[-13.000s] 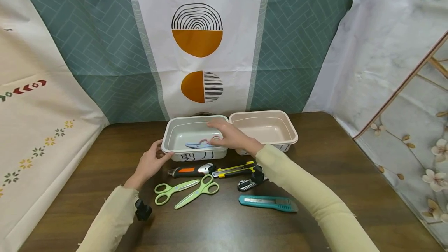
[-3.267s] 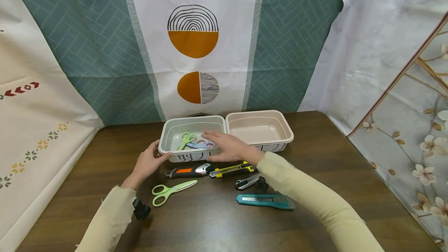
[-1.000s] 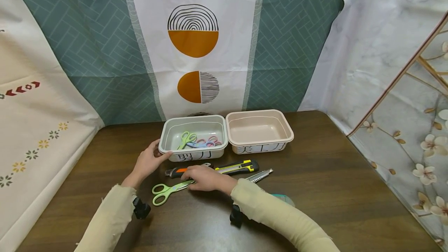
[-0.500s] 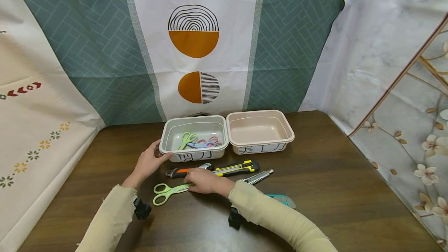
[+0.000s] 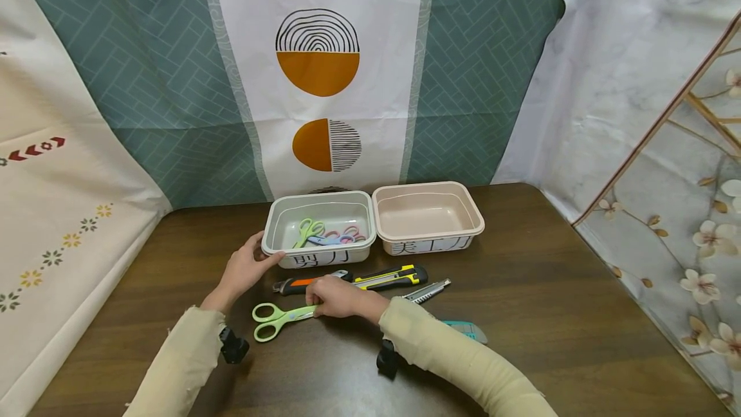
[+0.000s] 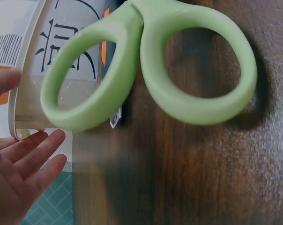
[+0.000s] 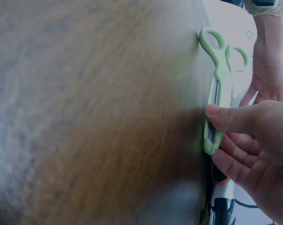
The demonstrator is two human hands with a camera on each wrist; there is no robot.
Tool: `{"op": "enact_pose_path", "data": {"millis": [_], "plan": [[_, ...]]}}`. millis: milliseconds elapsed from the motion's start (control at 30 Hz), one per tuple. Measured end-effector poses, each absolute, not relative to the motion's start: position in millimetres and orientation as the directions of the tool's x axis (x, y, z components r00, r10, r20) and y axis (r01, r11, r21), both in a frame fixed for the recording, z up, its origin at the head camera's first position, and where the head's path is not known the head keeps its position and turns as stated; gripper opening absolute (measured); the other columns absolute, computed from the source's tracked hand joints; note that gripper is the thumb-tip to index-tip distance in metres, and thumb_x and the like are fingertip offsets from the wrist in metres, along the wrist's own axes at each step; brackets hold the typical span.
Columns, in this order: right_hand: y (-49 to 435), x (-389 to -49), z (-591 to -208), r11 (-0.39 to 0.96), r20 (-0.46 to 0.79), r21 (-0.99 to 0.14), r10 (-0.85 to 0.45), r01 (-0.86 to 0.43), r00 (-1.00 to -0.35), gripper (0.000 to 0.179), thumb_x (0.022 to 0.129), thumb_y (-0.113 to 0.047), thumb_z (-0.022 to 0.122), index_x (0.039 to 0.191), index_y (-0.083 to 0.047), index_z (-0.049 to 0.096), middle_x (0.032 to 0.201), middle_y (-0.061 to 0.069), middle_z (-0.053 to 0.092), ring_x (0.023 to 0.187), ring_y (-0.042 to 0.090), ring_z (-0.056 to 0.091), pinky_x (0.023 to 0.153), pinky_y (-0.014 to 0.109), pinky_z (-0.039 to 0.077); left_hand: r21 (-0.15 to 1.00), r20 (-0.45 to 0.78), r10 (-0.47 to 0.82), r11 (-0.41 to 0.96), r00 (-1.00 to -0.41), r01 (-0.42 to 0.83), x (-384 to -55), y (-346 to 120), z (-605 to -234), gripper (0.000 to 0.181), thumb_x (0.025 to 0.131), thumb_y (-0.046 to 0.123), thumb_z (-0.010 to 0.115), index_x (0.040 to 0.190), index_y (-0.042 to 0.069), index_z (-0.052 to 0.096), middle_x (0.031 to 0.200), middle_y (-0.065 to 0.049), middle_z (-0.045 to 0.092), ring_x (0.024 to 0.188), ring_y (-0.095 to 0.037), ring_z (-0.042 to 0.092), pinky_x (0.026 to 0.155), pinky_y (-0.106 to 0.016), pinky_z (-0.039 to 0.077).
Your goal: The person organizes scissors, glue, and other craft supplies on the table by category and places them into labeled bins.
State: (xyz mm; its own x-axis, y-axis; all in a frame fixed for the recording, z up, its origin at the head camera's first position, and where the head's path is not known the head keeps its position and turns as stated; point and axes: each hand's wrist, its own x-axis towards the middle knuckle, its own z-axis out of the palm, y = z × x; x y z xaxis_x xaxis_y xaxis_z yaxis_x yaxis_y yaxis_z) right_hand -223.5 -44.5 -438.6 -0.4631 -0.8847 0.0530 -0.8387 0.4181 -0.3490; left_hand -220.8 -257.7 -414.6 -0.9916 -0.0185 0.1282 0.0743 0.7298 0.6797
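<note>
My right hand point(image 5: 338, 297) pinches the blade end of green scissors point(image 5: 283, 319) between thumb and fingers. In the right wrist view, the thumb lies over the covered blade of these scissors point(image 7: 222, 86). Their handles loom large in the left wrist view. My left hand point(image 5: 246, 270) holds the near left corner of a pale grey-green bin point(image 5: 317, 197), thumb on the rim and fingers along the outer side. Inside that bin lie another pair of green scissors point(image 5: 309, 231) and scissors with blue and pink parts point(image 5: 332, 239). Dark characters mark its front.
A beige bin point(image 5: 425, 186) stands right of the grey-green one. Several utility knives lie on the table: black-orange point(image 5: 292, 286), black-yellow point(image 5: 399, 276), silver point(image 5: 431, 291) and teal point(image 5: 471, 331), the last partly behind my right sleeve. A patterned cloth point(image 5: 173, 82) hangs behind.
One pair of green scissors has gone from the table into the grey-green bin. My right hand has moved from that bin to the other green scissors and taken hold. My left hand stays put.
</note>
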Motion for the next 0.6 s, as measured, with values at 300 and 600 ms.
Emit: {"op": "enact_pose_path", "data": {"millis": [300,600], "plan": [[-36.4,-225.2,-431.8,0.419,0.028,-0.361,-0.888,-0.833,-0.459,0.011,0.074,-0.014,0.074,0.077,-0.013,0.064,0.07,-0.008,0.063,0.064,-0.003,0.053,0.061,0.008,0.037,0.674,0.118,-0.018,0.735,-0.993,0.067,-220.4,-257.4,-413.0,0.075,0.084,0.04,0.062,0.137,-0.004,0.03,0.119,-0.024,0.054,0.092,-0.03,0.057,0.068,-0.032,0.042],[-17.8,-232.1,-416.9,0.437,0.031,-0.342,-0.88,-0.832,-0.475,0.011,0.075,-0.011,0.073,0.077,-0.013,0.062,0.069,-0.009,0.059,0.064,-0.001,0.051,0.061,0.011,0.037,0.672,0.136,-0.008,0.736,-0.991,0.087,-219.9,-255.7,-410.9,0.073,0.085,0.037,0.061,0.136,-0.005,0.031,0.121,-0.026,0.052,0.094,-0.03,0.059,0.068,-0.032,0.044]]}}
